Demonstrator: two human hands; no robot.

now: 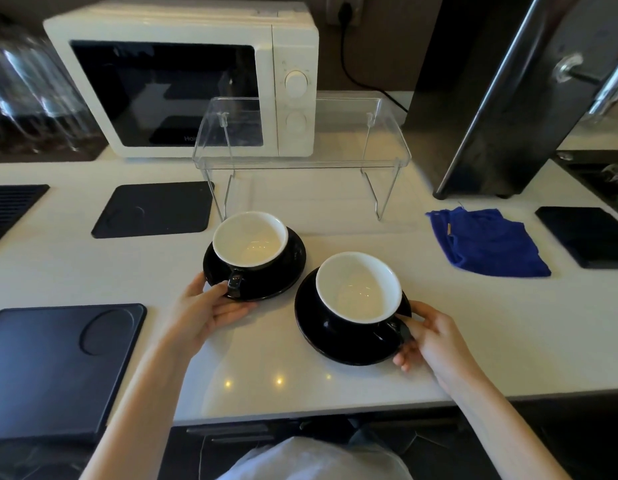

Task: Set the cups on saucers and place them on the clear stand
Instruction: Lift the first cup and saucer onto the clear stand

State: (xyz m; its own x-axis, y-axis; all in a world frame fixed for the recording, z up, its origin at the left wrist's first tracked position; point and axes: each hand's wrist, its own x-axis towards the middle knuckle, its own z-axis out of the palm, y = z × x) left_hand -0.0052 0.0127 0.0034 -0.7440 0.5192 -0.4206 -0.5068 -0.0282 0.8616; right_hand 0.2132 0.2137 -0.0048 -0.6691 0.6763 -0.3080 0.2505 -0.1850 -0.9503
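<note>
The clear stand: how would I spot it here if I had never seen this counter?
Find the white microwave at the back of the pale counter. Directly in front of its dial side stands the clear plastic stand on thin wire legs. Unlike the flat black mats, it is see-through and raised.

White microwave (183, 77) at back, blue cloth (487, 242) right, maybe glasses (34, 91) far left

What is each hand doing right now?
Left hand: closed on the left black glossy saucer.
Right hand: closed on the right black glossy saucer.
</note>
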